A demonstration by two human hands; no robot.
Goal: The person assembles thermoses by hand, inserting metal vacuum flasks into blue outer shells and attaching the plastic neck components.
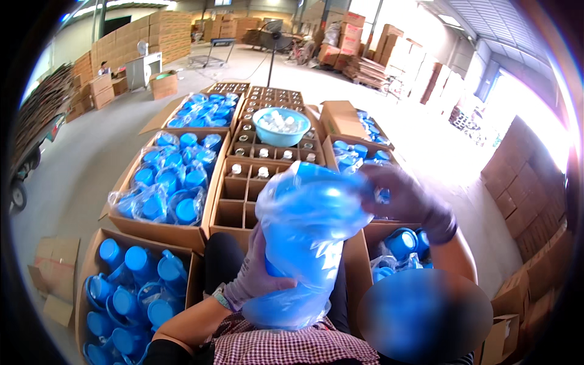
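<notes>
The gloved left hand point(258, 277) wraps closed around the lower side of a blue plastic jug in a clear plastic bag point(307, 243) while the gloved right hand point(404, 198) pinches the bag's top; best peel upward, keeping the base steady against the lap

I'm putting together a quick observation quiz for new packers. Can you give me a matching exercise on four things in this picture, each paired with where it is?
Things:
1. blue item in a plastic bag
2. light blue basin
3. divided carton
4. flat cardboard pieces

Places:
A. on the floor, far left
B. between the left hand and right hand
C. on top of the far cartons of bottles
D. just beyond the bag, most cells empty

Pairs: 1-B, 2-C, 3-D, 4-A
</notes>
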